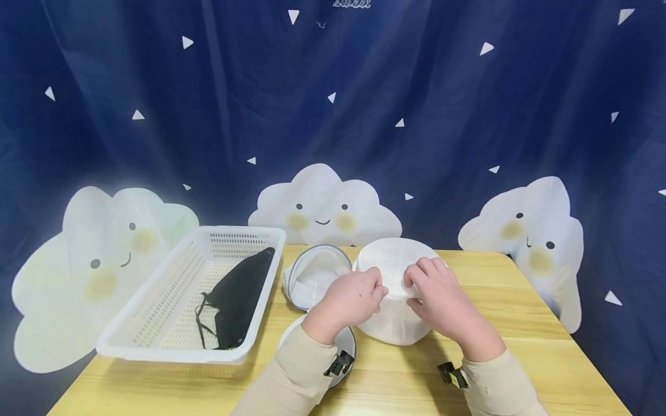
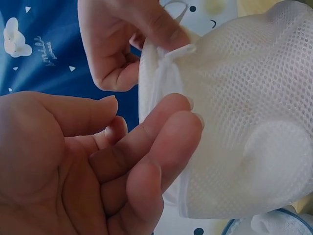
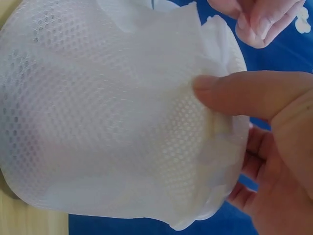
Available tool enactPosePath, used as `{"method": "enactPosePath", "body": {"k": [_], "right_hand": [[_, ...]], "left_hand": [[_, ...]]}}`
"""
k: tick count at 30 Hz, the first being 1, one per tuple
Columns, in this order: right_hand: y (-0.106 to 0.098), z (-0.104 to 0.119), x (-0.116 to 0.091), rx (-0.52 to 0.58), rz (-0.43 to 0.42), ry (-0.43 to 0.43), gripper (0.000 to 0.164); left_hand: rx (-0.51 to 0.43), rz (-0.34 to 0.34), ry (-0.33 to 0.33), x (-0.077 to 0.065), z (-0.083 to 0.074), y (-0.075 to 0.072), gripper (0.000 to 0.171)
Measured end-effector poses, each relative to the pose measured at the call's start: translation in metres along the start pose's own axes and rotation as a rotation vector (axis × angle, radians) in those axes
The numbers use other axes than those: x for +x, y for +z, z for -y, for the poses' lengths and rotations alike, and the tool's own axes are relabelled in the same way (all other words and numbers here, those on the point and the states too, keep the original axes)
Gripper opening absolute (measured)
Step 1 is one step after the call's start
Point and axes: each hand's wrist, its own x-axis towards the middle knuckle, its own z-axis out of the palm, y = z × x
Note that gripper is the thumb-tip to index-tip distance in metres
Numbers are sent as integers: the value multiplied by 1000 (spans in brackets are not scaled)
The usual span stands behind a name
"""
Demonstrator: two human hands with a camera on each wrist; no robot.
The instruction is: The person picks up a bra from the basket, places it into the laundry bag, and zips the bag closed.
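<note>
A white, round-ended, drum-shaped bag of honeycomb mesh fabric [image 1: 395, 326] is sitting over the yellow wood-grain table [image 1: 499, 329] towards its far side, to the right of a white rectangular plastic basket [image 1: 169, 353] and just beside a pale round pouch with a dark grey-blue rim [image 1: 318, 276]; whether the table is bearing its full weight, I cannot tell. The right hand [image 1: 442, 297] is pinching the bag's edge, its thumb lying on the mesh outside and the other fingers curling behind. The left hand [image 1: 354, 294] is hovering at the near side of that edge with fingers loosely bent and thumb close to the forefinger, with nothing visible between them. The mesh is creasing and dimpling, so it is probably light, soft and springy, easily pushed out of round but hardly fragile. It is likely giving fair grip, though thin fabric could be snagging or stretching under a hard tug. The stitched white piping [image 2: 182, 51] is looking like the firmest hold; the slack wall is offering less control, merely folding under pressure.
</note>
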Motion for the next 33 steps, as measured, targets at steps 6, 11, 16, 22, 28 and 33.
{"method": "enactPosePath", "body": {"k": [6,11,16,22,28,33], "right_hand": [[0,-2,4,-7,-57,-50,39],[-1,-5,5,16,-70,-61,35],[-3,-6,4,49,-51,-30,34],[-3,-5,5,52,-45,-20,29],[-3,-4,5,66,-59,-25,29],[-3,-4,5,90,-58,-16,29]], "left_hand": [[24,-16,24,0,-3,1,21],[20,-13,8,1,-7,3,20],[18,-23,-13,1,-10,5,18],[23,-53,-43,1,-12,8,21],[81,-113,-68,3,-17,15,31],[177,-190,-86,5,-22,25,45]]}}
